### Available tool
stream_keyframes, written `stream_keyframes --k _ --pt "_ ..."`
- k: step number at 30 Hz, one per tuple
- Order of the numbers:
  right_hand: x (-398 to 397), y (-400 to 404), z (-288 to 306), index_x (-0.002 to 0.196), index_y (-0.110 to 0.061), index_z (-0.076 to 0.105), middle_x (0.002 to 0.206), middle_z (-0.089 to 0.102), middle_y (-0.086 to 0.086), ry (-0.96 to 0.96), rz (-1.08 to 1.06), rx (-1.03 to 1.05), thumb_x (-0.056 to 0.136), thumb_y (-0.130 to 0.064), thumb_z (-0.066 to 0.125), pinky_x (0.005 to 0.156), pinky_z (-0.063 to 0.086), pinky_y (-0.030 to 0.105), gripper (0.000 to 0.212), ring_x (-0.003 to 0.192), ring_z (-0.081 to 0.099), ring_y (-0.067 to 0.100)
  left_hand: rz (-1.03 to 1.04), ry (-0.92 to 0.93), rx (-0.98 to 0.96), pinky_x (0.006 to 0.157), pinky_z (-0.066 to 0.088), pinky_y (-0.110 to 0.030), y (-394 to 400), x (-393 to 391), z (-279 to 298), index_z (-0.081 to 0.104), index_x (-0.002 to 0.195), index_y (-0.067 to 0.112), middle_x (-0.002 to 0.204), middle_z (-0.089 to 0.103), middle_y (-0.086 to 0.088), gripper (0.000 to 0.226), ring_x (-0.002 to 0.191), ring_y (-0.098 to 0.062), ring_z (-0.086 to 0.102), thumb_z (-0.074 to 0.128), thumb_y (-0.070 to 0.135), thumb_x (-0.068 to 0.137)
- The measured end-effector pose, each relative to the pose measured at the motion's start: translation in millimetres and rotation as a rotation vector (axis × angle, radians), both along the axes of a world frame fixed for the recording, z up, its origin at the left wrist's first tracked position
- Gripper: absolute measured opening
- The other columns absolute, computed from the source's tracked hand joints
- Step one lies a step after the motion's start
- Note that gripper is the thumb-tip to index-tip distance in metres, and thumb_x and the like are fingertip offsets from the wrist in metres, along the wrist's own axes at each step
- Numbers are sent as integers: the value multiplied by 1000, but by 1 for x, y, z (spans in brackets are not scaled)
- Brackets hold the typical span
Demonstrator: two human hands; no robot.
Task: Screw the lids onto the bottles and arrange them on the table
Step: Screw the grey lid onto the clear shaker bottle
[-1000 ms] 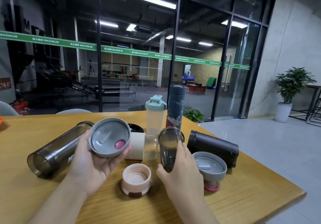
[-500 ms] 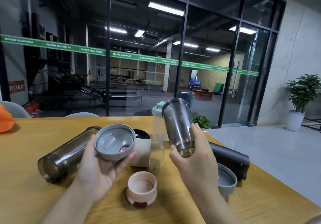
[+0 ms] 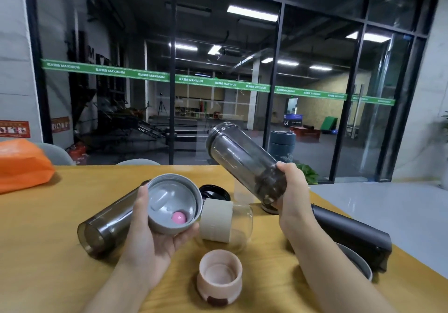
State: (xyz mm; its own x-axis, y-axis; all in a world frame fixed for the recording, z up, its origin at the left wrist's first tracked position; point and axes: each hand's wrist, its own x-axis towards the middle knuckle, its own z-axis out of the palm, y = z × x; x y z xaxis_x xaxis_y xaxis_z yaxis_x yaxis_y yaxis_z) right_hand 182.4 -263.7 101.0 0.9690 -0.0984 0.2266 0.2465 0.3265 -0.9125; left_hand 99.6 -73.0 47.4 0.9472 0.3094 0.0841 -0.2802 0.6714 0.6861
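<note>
Left hand (image 3: 155, 237) held the grey lid (image 3: 173, 203) at centre frame, underside toward the camera, a pink plug visible inside; thumb along the lid's left edge, fingers curled under its lower right rim. Right hand (image 3: 292, 191) gripped the smoky transparent bottle (image 3: 244, 162) near its base, fingers wrapped round the body, the bottle lifted off the table and tilted with its open threaded mouth pointing to the upper left. Lid and bottle were apart, not yet joined.

On the wooden table (image 3: 43, 252): a second smoky bottle (image 3: 106, 225) lay on its side at left, partly behind the left hand. A clear glass bottle with a beige sleeve (image 3: 223, 220) lay on its side at centre, just right of the grey lid. A pink cap (image 3: 219, 276) sat below it, open side up. A black lid (image 3: 214, 191) lay behind the glass bottle. A black flask (image 3: 351, 235) lay on its side at right, behind the right forearm; another grey lid (image 3: 358, 261) showed partly beneath it, near the table edge. A dark blue flask (image 3: 282, 145) stood upright behind the right hand. An orange bag (image 3: 21, 164) sat at the far left edge.
</note>
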Motion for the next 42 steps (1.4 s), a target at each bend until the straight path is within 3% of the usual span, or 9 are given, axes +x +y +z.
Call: stream_keyframes --k 5,10,12,15,21,25,31,35,42 --pt "17 10 5 105 -18 62 113 68 11 79 107 46 77 -40 64 93 52 51 36 104 65 31 150 -16 104 74 57 -46 1 6 -1 61 114 23 109 70 -16 56 95 -30 69 58 59 71" --pt "22 10 -6 117 -14 62 109 69 10 88 135 114 87 -35 58 91 53 42 37 105 65 30 274 -50 169 68 61 -34 9 11 -7 49 135 26 120 65 -8 104 94 -17 68 78 70 46" --pt "21 8 -7 124 -10 59 101 67 8 88 160 164 88 -33 57 89 54 38 43 98 64 25 308 -74 147 68 57 -29 12 14 -7 48 134 25 123 63 -6 105 98 -14 65 83 65 43" --pt "21 0 -12 127 -8 57 95 63 6 75 191 207 90 -36 52 71 52 28 46 84 63 18 314 -107 128 73 52 -32 9 17 -8 49 122 30 123 59 -5 79 103 -16 61 79 58 54" --pt "19 -8 -22 110 -9 56 74 67 6 -61 230 127 97 -33 35 58 52 26 34 58 68 13 314 -138 266 65 60 -36 14 19 -11 53 103 42 115 59 1 95 109 -29 62 90 61 18" --pt "19 -6 -25 105 -7 59 77 67 8 -101 212 36 94 -38 37 60 51 34 39 61 68 22 279 -192 314 72 60 -36 12 22 -14 55 109 42 103 67 6 104 93 -18 69 92 57 13" --pt "19 2 -29 90 -9 69 100 69 23 -134 149 -72 75 -45 43 76 52 52 47 97 63 46 221 -180 329 76 60 -38 8 21 -18 60 102 50 102 71 10 91 101 -17 68 93 55 16" --pt "11 5 -28 97 -2 69 105 65 29 -164 130 -68 67 -50 51 85 46 65 58 99 54 57 226 -198 282 83 55 -45 5 18 -15 55 108 47 113 64 4 70 109 -20 63 82 39 45" --pt "12 5 -30 99 -2 67 104 67 27 -183 143 -75 71 -43 50 88 45 64 52 103 56 52 240 -186 408 79 57 -43 7 14 -13 54 107 50 98 68 11 79 97 -12 66 89 54 36"
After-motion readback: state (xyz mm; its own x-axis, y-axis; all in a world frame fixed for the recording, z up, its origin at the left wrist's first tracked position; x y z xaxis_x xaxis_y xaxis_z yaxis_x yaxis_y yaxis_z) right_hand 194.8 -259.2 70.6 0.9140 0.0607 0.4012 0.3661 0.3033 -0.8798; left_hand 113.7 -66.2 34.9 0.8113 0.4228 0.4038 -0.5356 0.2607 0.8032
